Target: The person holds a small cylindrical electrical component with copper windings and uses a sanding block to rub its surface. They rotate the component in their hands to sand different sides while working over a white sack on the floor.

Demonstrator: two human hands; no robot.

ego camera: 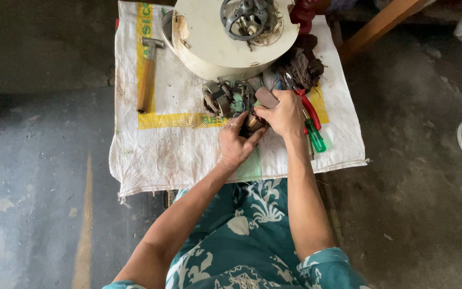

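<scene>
Both hands meet over one small dark wound part (pixel 252 124) at the near middle of the surface (pixel 177 144): left hand (pixel 236 143) cradles it from below, right hand (pixel 282 113) pinches it from above. Risk: slip, part drops to the floor; fine wires could snag. Part largely hidden by fingers. Beyond, motor winding (pixel 221 98), screwdriver (pixel 314 136), hammer (pixel 147 75); white round housing (pixel 225 37) cut off at the frame top.
</scene>
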